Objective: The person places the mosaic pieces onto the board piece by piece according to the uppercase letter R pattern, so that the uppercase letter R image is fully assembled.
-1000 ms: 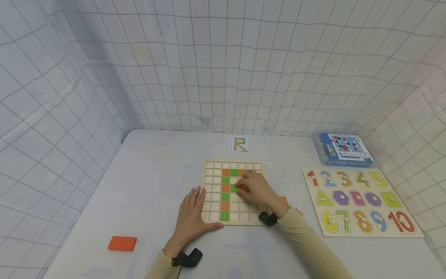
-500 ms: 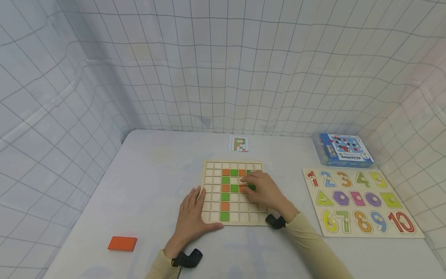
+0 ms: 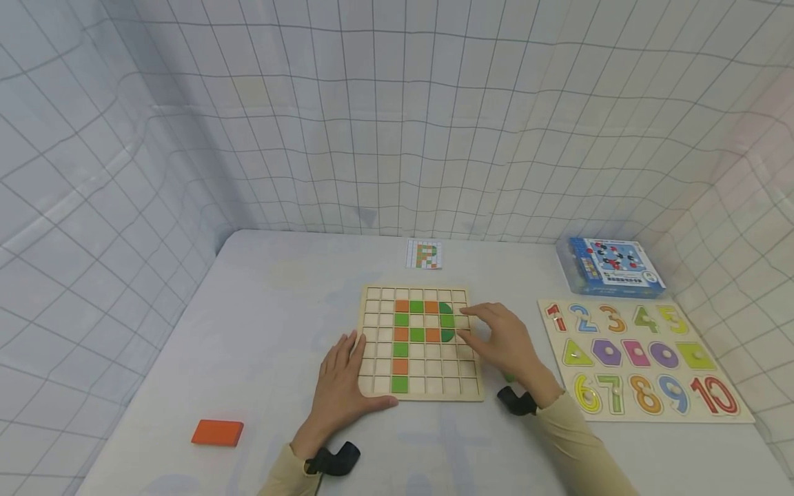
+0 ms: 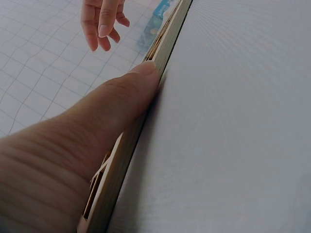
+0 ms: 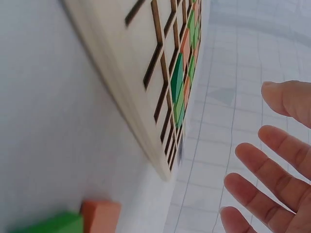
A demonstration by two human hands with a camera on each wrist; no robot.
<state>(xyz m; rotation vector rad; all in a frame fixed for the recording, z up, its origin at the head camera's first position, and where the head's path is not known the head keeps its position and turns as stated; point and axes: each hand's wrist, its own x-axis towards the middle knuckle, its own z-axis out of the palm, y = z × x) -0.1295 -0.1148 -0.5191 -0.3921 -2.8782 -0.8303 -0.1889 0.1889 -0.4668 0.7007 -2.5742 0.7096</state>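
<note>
A wooden grid board (image 3: 377, 367) lies on the table with orange and green square tiles (image 3: 401, 350) in its cells, plus two dark green rounded pieces (image 3: 447, 335) on the right. My left hand (image 3: 340, 379) rests against the board's left edge, its thumb along the front edge; the left wrist view shows this thumb (image 4: 121, 92) on the rim. Over the board's right edge hovers my right hand (image 3: 505, 339), fingers spread and holding nothing. The right wrist view confirms its bare fingertips (image 5: 248, 153), apart from the board.
An orange block (image 3: 218, 433) lies at front left. By the right wrist are a green block (image 5: 53, 223) and an orange one (image 5: 101, 216). A pattern card (image 3: 424, 254) stands behind the board; a number puzzle (image 3: 645, 362) and blue box (image 3: 614, 267) sit right.
My right hand has let go of an orange tile, now in the grid's middle row, and drawn back to the right, uncovering the rounded green pieces. The left hand has stayed put.
</note>
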